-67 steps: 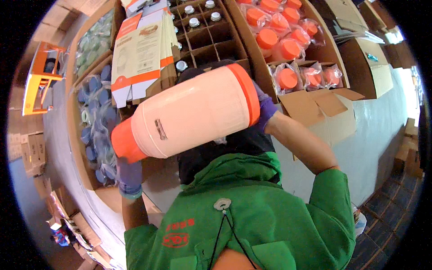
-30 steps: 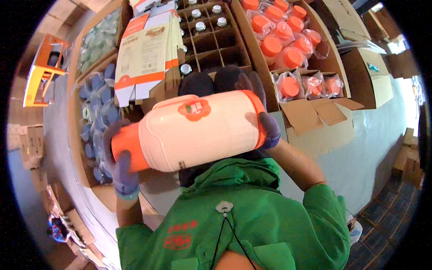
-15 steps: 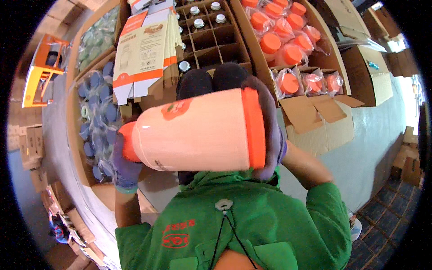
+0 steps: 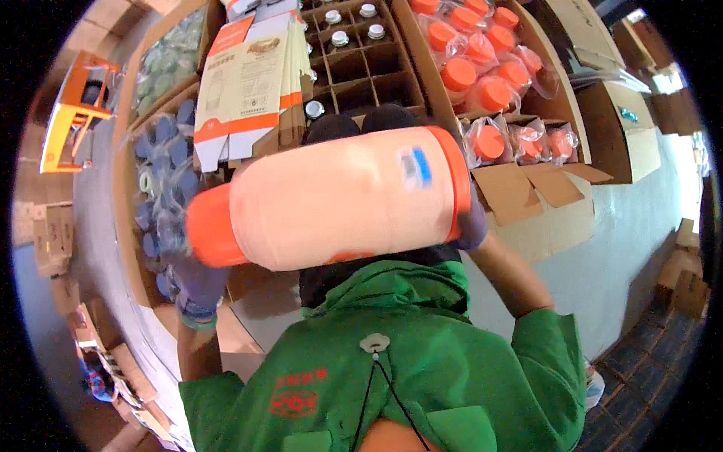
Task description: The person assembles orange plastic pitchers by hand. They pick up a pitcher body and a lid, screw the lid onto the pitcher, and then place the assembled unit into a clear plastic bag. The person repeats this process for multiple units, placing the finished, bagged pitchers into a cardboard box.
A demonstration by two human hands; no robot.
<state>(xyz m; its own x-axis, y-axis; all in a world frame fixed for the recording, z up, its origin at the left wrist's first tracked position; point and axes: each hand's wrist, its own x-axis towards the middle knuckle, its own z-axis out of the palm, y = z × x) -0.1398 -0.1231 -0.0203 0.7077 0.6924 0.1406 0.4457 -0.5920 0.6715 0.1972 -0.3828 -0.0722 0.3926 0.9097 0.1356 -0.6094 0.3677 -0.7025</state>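
A large pale-pink thermos flask [image 4: 339, 200] with an orange cap and orange base lies sideways in front of my chest, its cap to the left. My right hand [image 4: 473, 224], in a purple-grey glove, grips the base end; most of its fingers are hidden behind the flask. Below the cap is my left hand [image 4: 197, 285], gloved too and smeared by motion, its fingers partly hidden, so its grip is unclear. A small blue and white label [image 4: 416, 167] faces up near the base. Part of an orange emblem shows at the flask's lower edge.
Beyond the flask stands a divided carton [image 4: 363, 94] holding several silver-topped bottles. Flattened printed boxes [image 4: 245, 83] lie left of it. A carton of bagged orange-capped items [image 4: 493, 94] is at right; bagged dark-blue items [image 4: 162, 177] fill one at left.
The flask has rolled about its length: its emblem has gone from the top to the lower edge, and the blue label has come into view. My left hand has moved slightly left and down.
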